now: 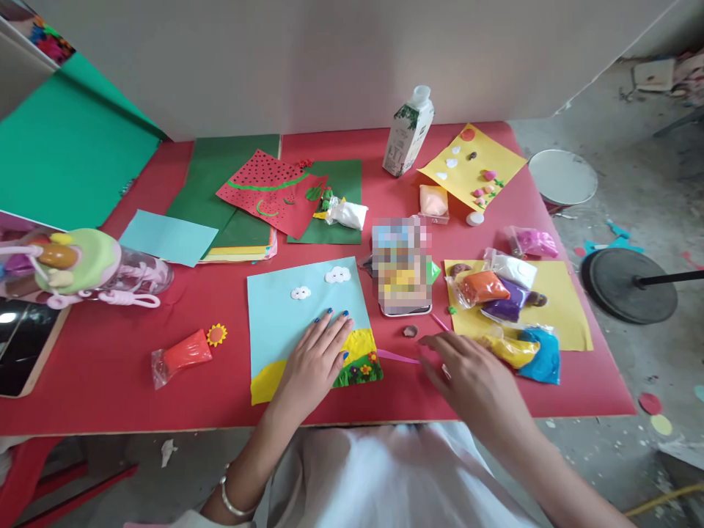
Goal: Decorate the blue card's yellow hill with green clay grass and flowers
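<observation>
My left hand lies flat, fingers spread, on a light blue sheet that bears two white clouds, yellow ground and a green patch with small flowers. It covers part of the yellow ground. To the right, my right hand hovers low over the red table, fingers apart and slightly bent, with nothing visible in them. Its fingertips are near the end of a pink tool and just below a small brown ring-shaped piece. A phone-like device with a blurred picture lies beyond.
Clay packets, including orange and blue, lie on yellow paper at right. A carton stands at the back. A red packet, sunflower and bottle are left. Watermelon art lies behind.
</observation>
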{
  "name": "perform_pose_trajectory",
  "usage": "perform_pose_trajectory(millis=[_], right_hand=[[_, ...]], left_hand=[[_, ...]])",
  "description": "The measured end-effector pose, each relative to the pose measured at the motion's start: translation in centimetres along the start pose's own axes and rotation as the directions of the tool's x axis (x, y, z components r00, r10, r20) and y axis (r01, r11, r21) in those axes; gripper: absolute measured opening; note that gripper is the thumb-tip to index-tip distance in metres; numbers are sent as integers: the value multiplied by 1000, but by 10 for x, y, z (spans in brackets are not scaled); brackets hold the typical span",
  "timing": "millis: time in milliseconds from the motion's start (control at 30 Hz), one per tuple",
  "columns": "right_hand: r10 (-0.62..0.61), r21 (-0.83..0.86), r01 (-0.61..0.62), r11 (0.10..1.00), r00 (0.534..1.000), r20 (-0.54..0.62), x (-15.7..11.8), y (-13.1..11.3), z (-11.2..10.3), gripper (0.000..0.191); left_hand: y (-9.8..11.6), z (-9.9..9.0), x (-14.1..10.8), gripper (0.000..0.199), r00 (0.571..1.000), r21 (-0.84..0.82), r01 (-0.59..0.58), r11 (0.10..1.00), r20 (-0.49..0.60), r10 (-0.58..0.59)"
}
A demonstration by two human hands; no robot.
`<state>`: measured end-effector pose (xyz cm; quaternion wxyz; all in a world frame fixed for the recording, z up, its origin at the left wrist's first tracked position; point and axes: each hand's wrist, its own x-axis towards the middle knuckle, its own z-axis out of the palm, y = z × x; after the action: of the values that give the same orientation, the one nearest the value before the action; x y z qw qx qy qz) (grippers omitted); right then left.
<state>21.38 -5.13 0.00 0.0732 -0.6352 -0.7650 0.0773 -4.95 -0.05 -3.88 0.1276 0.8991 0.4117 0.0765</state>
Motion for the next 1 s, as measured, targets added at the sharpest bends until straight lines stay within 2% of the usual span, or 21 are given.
perform_pose_trajectory(millis=[133, 367, 600, 700, 800, 900, 1000], right_hand=[[-43, -111, 43, 993, 999, 5, -1, -20, 12, 9], [-116, -327, 96, 940, 992, -42, 2, -25, 32, 17], [-170, -336, 145, 931, 984, -48, 7, -22, 34, 12], [-189, -233, 172, 957, 981, -52, 10, -19, 28, 14], [-126, 67, 125, 990, 992, 18, 14, -20, 23, 14], [-97, 362, 41, 931, 986, 139, 20, -25, 22, 16], [-111, 461, 10, 888, 975, 194, 28, -30, 23, 15]], left_hand=[[2, 3, -1, 52, 1000, 26, 25, 999, 0, -25], [5, 6, -3, 58, 999, 48, 48, 998, 9, -49], [8, 5, -4, 62, 997, 37, 67, 997, 42, -69], [8, 6, -4, 61, 997, 42, 62, 997, 36, -63], [8, 6, -4, 63, 998, 42, 49, 998, 33, -51], [8, 5, -4, 69, 999, 36, 38, 999, 34, -39], [7, 5, -5, 77, 999, 31, 31, 999, 20, -32]])
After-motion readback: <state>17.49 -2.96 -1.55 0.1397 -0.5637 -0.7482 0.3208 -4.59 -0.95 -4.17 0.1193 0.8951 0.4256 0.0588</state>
